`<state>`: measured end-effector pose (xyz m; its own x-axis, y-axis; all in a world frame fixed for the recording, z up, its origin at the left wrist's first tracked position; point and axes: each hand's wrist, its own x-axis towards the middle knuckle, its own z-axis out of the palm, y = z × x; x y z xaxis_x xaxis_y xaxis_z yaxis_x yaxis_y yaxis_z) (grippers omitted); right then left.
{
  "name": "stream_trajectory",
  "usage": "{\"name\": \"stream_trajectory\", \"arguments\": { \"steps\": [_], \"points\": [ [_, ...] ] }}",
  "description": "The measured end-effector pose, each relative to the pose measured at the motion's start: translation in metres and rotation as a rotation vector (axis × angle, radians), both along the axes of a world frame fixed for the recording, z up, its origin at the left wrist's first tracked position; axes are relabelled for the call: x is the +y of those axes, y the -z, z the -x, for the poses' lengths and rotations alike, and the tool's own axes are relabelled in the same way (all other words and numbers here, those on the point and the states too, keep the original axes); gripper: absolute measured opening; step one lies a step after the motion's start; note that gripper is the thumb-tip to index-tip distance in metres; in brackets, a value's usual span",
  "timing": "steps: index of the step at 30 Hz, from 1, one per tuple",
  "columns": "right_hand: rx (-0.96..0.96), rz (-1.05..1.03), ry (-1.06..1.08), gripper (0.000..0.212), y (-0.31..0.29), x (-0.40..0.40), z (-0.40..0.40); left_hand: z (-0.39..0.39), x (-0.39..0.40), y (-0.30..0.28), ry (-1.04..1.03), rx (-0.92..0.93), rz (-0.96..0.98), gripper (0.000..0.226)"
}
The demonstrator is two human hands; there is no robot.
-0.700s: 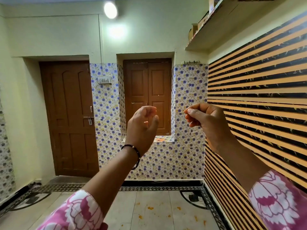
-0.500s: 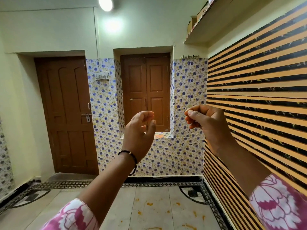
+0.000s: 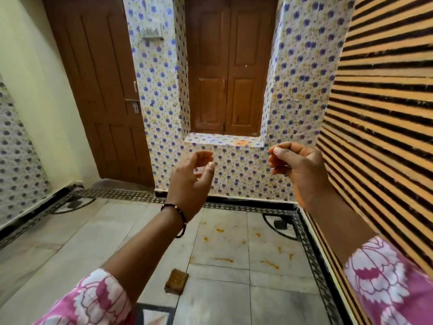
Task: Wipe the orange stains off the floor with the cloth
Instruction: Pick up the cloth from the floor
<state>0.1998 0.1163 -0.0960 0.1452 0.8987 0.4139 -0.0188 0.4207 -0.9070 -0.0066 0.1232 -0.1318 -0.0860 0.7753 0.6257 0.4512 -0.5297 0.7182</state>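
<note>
Head view: both hands are raised at chest height, well apart, the left hand point(image 3: 191, 171) and the right hand point(image 3: 297, 170) each with fingers curled and holding nothing. Below them, toward 5 o'clock, orange smears point(image 3: 269, 263) dot the pale grey tiled floor point(image 3: 70, 249). A small brown-orange folded cloth point(image 3: 176, 280) lies at 6 o'clock, untouched. I'd crouch first, grip that cloth flat, then rub each smear firmly inward.

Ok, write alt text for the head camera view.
Two raised hands, left and right, fingers curled and holding nothing, hover above a pale tiled floor spattered with orange stains. A small folded brown cloth lies on the floor below them; two brown doors and flowered wall tiles stand behind.
</note>
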Motion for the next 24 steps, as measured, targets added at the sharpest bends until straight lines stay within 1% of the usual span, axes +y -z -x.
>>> {"name": "stream_trajectory", "arguments": {
  "steps": [3,8,14,18,24],
  "points": [
    [0.008,0.068,-0.033,0.017,0.018,0.046,0.016,0.015,0.038,0.023,-0.011,-0.016,0.051,0.021],
    [0.043,0.189,-0.051,0.014,0.047,0.120,0.041,0.045,0.110,0.047,-0.010,-0.071,0.118,0.016],
    [0.099,0.341,-0.025,0.018,0.097,0.199,0.065,0.079,0.196,0.090,-0.036,-0.066,0.246,0.020],
    [0.111,0.443,-0.026,0.019,0.130,0.247,0.069,0.083,0.247,0.116,-0.056,-0.076,0.331,0.018],
    [0.080,0.537,-0.024,0.017,0.169,0.337,0.059,0.077,0.330,0.158,-0.108,-0.086,0.442,0.018]
  ]
}}
